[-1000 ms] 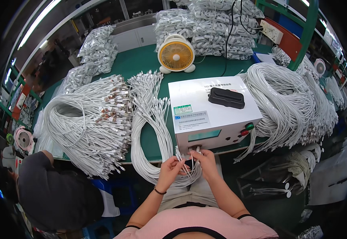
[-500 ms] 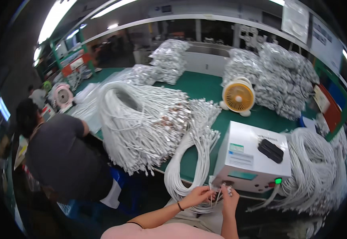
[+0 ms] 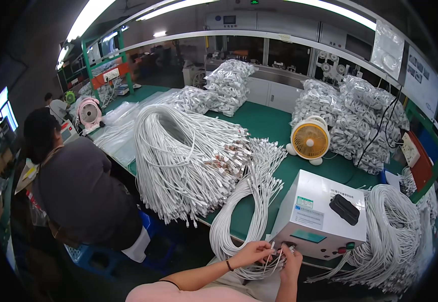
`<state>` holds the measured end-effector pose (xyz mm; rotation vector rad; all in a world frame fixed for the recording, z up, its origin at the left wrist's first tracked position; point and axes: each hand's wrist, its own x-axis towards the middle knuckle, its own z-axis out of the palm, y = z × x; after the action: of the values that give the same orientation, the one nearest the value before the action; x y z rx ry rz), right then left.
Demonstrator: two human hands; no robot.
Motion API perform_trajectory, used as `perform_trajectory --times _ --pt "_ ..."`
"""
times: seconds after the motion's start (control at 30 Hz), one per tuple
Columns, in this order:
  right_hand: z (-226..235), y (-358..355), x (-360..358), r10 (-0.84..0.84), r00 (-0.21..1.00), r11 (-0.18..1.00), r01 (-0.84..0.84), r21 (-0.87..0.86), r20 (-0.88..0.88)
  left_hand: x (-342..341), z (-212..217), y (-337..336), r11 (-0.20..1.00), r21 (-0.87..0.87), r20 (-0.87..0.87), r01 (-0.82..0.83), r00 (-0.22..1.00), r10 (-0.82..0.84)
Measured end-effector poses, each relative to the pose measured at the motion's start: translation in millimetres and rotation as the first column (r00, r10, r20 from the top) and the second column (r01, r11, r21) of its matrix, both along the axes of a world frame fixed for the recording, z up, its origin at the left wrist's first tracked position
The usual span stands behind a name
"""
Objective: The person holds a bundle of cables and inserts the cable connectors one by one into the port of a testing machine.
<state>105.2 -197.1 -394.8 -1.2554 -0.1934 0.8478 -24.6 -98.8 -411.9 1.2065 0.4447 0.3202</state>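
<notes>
My left hand point(image 3: 255, 253) pinches a white cable near its connector, just in front of a white tester box point(image 3: 309, 201). Close beside it, my right hand point(image 3: 290, 263) is closed on cable ends at the box's lower front. Whether a plug sits in the box's socket is hidden by the fingers. A looped bundle of white cables point(image 3: 218, 221) hangs over the table edge left of my hands, its lower loop reaching under them. A small black case point(image 3: 344, 209) lies on top of the box.
A large cable heap point(image 3: 179, 166) covers the table's left part; another cable bundle point(image 3: 392, 221) lies right of the box. Behind stand an orange-fronted fan point(image 3: 310, 141) and bagged cables point(image 3: 362, 116). A co-worker point(image 3: 78, 186) sits at the left.
The view has shifted, so the table's things sit lower and further right. The box's green light was bright and is now dim. My right hand's fingers have drawn nearer the left hand's.
</notes>
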Motion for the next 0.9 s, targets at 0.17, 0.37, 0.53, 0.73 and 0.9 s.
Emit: perform_trajectory --times 0.17,0.37,0.53,0.73,0.9 --pt "2.8 -10.1 6.7 0.257 0.955 0.964 -0.242 -0.113 0.146 -0.1 2.2 -1.2 0.997 0.047 -0.062 0.067 0.996 -0.064" --pt "-4.8 -12.0 -8.5 0.207 0.925 0.978 -0.186 -0.097 0.318 -3.6 -14.2 -2.1 0.982 0.188 -0.006 0.026 1.0 -0.026" --pt "-19.6 -14.9 -7.3 0.027 0.966 1.0 -0.025 -0.011 0.259 -13.3 -21.4 2.8 0.855 0.518 -0.005 -0.028 0.999 0.036" --pt "-23.0 -9.8 0.1 0.041 0.994 0.998 -0.046 0.046 0.103 -16.8 3.2 3.7 0.758 0.653 -0.131 -0.007 0.984 0.122" --pt "-6.6 -4.4 2.4 0.029 1.0 0.999 -0.029 0.026 0.008 -10.5 16.7 10.9 0.955 0.236 -0.008 -0.177 0.983 0.184"
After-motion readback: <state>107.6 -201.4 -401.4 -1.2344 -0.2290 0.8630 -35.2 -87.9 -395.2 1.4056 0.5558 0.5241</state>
